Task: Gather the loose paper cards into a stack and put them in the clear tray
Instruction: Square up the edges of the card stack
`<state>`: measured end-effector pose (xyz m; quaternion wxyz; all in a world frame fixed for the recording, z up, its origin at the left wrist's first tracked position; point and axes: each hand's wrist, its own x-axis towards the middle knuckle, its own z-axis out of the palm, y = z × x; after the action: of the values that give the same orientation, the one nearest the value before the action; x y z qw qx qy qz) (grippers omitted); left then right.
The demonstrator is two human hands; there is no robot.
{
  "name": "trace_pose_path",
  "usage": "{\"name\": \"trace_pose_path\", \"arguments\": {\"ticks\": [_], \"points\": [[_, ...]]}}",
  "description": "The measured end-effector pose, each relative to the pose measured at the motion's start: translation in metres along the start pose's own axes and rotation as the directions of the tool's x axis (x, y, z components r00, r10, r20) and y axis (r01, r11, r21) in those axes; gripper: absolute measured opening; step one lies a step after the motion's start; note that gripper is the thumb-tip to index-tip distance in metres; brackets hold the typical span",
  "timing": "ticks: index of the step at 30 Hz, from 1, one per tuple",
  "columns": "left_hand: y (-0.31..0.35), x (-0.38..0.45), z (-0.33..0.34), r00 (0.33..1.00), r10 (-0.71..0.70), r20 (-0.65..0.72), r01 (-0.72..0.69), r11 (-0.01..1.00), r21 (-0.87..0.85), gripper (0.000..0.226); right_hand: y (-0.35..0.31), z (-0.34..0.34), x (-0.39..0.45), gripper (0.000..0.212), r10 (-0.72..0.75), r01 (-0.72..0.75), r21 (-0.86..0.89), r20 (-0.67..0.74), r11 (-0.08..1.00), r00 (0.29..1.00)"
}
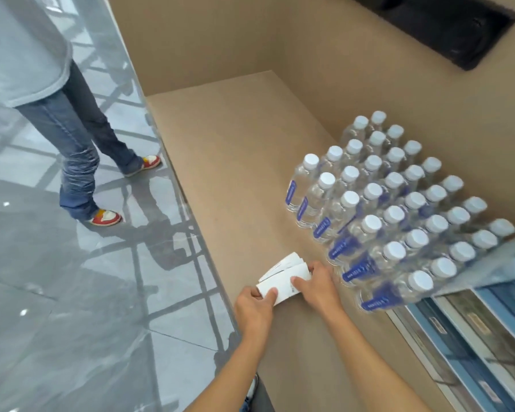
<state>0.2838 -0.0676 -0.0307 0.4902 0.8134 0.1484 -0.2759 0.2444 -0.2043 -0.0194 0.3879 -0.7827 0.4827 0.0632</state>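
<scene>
Tan counter surface, bounded by a matching tan back wall, formed the work area, with grey polished floor to its left.

Nearest the camera, both forearms reached onto the counter. The left hand was closed on the near-left end of the paper cards, thumb on top. The right hand pressed on the right end of the same cards, thumb on the upper face and fingers curled at the far edge. The cards lay on the counter between the two hands, just beside the nearest water bottles.

Progress, as judged: gathering was under way but not finished. The cards were fanned, with at least three separate edges showing (an exact card count could not be made). Squaring the stack remained. Placement remained too: a clear-looking tray appeared at the right edge, behind the bottles, though its outline was uncertain, and no cards were seen in it.

Count: two hands; one bundle of cards; about thirty-five white-capped bottles in rows; several blue-edged booklets at lower right.

Farther off, one other person's legs stood on the floor, in jeans and two red and white shoes. One dark recess sat in the wall at top right.
</scene>
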Motion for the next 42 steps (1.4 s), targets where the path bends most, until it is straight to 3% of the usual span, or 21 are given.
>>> {"name": "trace_pose_path", "arguments": {"ticks": [6, 10, 15, 21, 23, 27, 30, 37, 42], "points": [[0.014, 0.017, 0.01, 0.998, -0.045, -0.042, 0.046, 0.999, 0.028, 0.03, -0.009, 0.001, 0.032, 0.046, 0.005, -0.001, -0.064, 0.069, 0.998, 0.998], [0.016, 0.021, 0.015, 0.996, -0.089, -0.019, 0.09, 0.996, 0.028, 0.029, -0.003, 0.003, 0.038, 0.052, -0.007, 0.002, 0.055, 0.077, 0.998, 0.997], [0.017, 0.027, 0.015, 0.981, -0.184, 0.062, 0.187, 0.981, -0.044, 0.024, 0.004, 0.0, 0.041, 0.067, 0.077, -0.108, 0.226, 0.142, 0.968, 0.987], [0.016, 0.03, 0.005, 0.943, -0.189, 0.273, 0.217, 0.973, -0.076, 0.017, 0.012, -0.014, 0.022, 0.029, 0.142, -0.251, 0.51, 0.243, 0.823, 0.96], [0.014, 0.025, 0.003, 0.918, -0.178, 0.354, 0.215, 0.974, -0.068, 0.015, 0.021, -0.019, 0.009, 0.026, 0.15, -0.281, 0.574, 0.265, 0.769, 0.952], [0.006, 0.006, 0.006, 0.879, -0.095, 0.467, 0.117, 0.993, -0.017, 0.032, 0.058, -0.027, -0.026, 0.014, 0.158, -0.29, 0.706, 0.248, 0.646, 0.956], [-0.001, -0.015, 0.012, 0.817, -0.05, 0.575, 0.03, 0.999, 0.045, 0.039, 0.096, -0.034, -0.062, 0.02, 0.22, -0.265, 0.756, 0.163, 0.599, 0.962], [-0.035, -0.092, 0.056, 0.554, -0.053, 0.831, -0.221, 0.953, 0.208, 0.028, 0.194, -0.043, -0.167, 0.035, 0.412, -0.202, 0.882, 0.01, 0.426, 0.911], [-0.067, -0.15, 0.084, 0.399, -0.078, 0.914, -0.399, 0.882, 0.249, 0.025, 0.251, -0.052, -0.235, 0.035, 0.499, -0.137, 0.895, -0.104, 0.424, 0.861]]}}
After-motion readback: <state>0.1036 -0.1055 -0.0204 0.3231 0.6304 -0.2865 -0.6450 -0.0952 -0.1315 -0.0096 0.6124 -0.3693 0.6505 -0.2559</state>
